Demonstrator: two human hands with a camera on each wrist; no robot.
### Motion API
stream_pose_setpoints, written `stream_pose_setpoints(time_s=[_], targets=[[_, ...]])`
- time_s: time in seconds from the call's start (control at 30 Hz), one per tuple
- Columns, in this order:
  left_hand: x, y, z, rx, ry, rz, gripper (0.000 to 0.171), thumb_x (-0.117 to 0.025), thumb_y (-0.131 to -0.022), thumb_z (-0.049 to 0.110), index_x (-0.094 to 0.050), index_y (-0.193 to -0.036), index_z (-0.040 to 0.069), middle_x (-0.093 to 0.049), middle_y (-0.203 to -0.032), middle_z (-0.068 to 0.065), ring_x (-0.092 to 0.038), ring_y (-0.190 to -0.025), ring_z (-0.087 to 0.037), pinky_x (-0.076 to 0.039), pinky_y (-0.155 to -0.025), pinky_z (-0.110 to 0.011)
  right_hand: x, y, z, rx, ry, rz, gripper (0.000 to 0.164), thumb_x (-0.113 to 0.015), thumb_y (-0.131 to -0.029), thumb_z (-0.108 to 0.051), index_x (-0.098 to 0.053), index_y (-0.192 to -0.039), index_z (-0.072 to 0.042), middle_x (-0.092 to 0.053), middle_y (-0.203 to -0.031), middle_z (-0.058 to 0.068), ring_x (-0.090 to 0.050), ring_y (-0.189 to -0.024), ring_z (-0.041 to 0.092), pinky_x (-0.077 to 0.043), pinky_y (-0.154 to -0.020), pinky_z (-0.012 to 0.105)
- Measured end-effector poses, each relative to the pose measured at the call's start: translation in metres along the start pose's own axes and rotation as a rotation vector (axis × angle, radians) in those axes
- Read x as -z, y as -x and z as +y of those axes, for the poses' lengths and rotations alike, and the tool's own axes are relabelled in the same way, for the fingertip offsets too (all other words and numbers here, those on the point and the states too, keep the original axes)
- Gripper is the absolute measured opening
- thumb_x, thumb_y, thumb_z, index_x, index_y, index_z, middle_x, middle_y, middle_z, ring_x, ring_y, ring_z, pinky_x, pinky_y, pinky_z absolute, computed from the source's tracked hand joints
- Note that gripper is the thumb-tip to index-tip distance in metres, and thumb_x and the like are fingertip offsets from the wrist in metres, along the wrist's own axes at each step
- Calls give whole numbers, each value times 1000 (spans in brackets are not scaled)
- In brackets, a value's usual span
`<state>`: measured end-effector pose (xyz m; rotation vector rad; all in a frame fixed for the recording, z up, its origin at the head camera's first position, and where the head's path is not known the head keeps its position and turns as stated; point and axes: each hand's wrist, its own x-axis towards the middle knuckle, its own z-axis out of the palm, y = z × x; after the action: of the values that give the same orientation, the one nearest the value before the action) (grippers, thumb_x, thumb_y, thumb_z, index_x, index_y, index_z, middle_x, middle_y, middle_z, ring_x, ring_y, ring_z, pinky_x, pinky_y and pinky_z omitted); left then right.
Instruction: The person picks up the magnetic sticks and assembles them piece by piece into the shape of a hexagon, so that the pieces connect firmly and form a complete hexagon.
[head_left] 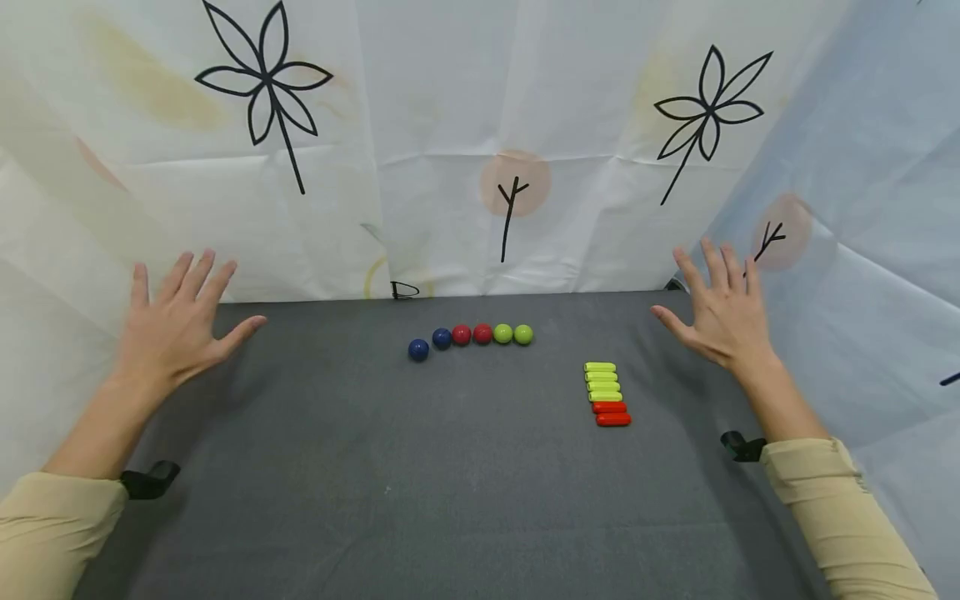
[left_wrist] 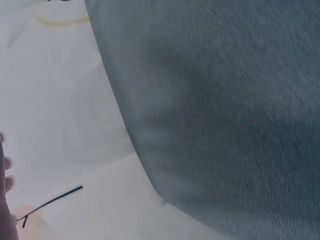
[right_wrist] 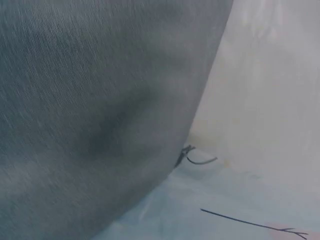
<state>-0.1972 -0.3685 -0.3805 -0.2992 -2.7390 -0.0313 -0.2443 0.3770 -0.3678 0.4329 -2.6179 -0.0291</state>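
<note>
In the head view my left hand (head_left: pixel 174 329) is raised over the table's far left corner, fingers straight and spread, holding nothing. My right hand (head_left: pixel 722 315) is held the same way at the far right, palm down and empty. Between them lies a row of small balls: two blue balls (head_left: pixel 418 350), two red balls (head_left: pixel 461 335) and two green balls (head_left: pixel 523 335), the leftmost blue one slightly nearer me. Closer to the right hand, several yellow-green cylinders (head_left: pixel 602 377) and two red cylinders (head_left: pixel 613 420) lie stacked in a column. Only finger edges show in the left wrist view.
Dark grey cloth covers the table (head_left: pixel 360 467). A white curtain with leaf drawings (head_left: pixel 435 100) hangs behind its far edge, and another bluish-white curtain (head_left: pixel 885 275) hangs along the right side. Black straps (head_left: pixel 150 481) stick out at both cuffs.
</note>
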Motion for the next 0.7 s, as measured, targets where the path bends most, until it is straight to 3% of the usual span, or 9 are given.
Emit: stream_pose_setpoints(time_s=[0.13,0.3,0.47,0.7], targets=[[-7,2,10,-12,64,17,73,-64,-102,57,-56,-153,5,-58,-156,-26,-53,-142,-50,-26,-125,-75,-6,6,-8,52,-70,33,98,-31,-100,-87,-36,-169,-17,-44,-165,29,-44,-147,54,-39,-114,73],[-14,7,25,-24,140,-46,61,-69,-103,47,-62,-143,3,-67,-141,-28,-63,-126,-52,-47,-103,-70,-11,13,-21,44,-204,-20,81,-66,-100,-54,-41,-166,-13,-54,-156,30,-53,-137,54,-48,-101,75],[-20,10,43,-14,199,-137,61,-71,-101,51,-65,-142,5,-67,-141,-27,-67,-118,-49,-56,-84,-68,-15,17,-36,-3,-331,-142,77,-73,-100,-39,-42,-164,-10,-55,-155,28,-53,-138,51,-49,-100,75],[-38,7,71,-20,364,-275,57,-71,-104,45,-63,-146,7,-70,-139,-22,-69,-124,-42,-57,-89,-68,-27,22,-52,-10,-585,-199,67,-77,-100,-21,-48,-157,-3,-61,-147,27,-62,-129,47,-55,-99,67]])
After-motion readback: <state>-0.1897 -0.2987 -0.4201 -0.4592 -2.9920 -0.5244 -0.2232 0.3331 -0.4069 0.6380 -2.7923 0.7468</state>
